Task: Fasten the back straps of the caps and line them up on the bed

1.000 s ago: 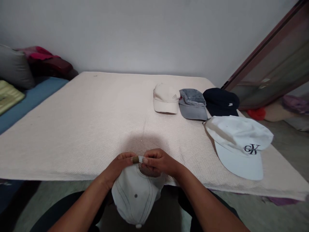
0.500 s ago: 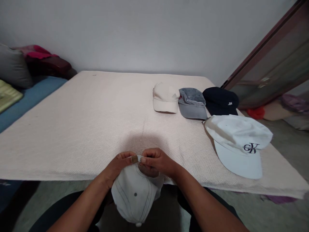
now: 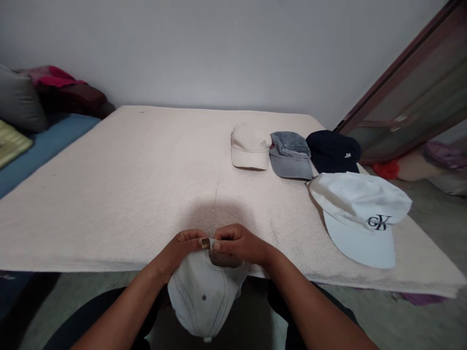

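A white cap (image 3: 202,296) with dark stitching hangs at the table's front edge, its back opening facing up. My left hand (image 3: 184,248) pinches its back strap beside a brass-coloured buckle (image 3: 206,243). On the other side of the buckle, my right hand (image 3: 237,243) grips the strap between thumb and fingers. The two hands are close together, and the cap's brim is hidden from view.
On the right of the cloth-covered table (image 3: 146,194) lie a cream cap (image 3: 251,146), a grey denim cap (image 3: 291,154), a navy cap (image 3: 333,150) and a larger white cap with a CK logo (image 3: 361,204). A grey cushion (image 3: 20,99) sits far left.
The buckle has tilted and sits slightly lower and to the right. The cap has shifted a little in my hands, which keep their hold on the strap.
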### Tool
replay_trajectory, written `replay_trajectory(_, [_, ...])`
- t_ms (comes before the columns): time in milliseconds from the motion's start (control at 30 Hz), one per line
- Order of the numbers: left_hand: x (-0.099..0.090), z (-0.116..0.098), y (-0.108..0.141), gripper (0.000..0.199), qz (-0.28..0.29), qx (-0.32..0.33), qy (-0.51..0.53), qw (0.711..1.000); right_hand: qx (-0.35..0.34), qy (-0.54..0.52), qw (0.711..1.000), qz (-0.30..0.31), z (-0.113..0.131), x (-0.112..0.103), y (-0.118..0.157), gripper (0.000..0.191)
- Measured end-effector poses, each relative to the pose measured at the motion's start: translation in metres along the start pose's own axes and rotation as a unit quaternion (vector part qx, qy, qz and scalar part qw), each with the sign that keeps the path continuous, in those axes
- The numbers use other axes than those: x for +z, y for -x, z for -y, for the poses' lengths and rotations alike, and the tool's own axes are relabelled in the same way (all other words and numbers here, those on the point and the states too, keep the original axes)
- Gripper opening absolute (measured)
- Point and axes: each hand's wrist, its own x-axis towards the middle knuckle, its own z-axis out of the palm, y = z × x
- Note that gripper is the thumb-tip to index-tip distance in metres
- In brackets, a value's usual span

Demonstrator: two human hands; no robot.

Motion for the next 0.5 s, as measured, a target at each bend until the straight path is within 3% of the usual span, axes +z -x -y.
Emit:
replay_trajectory(200, [0.0005, 0.0006, 0.0015, 0.012, 0.027, -0.004, -0.004, 1.000, 0.013, -0.031, 0.999, 0.012, -0.0024, -0.0016, -0.0003, 0.029])
replay_trajectory(500, [0.0025, 0.0012, 0.0023, 0.020, 0.021, -0.014, -0.013, 1.000, 0.018, -0.037, 0.999, 0.017, -0.0027, 0.0000, -0.0010, 0.028])
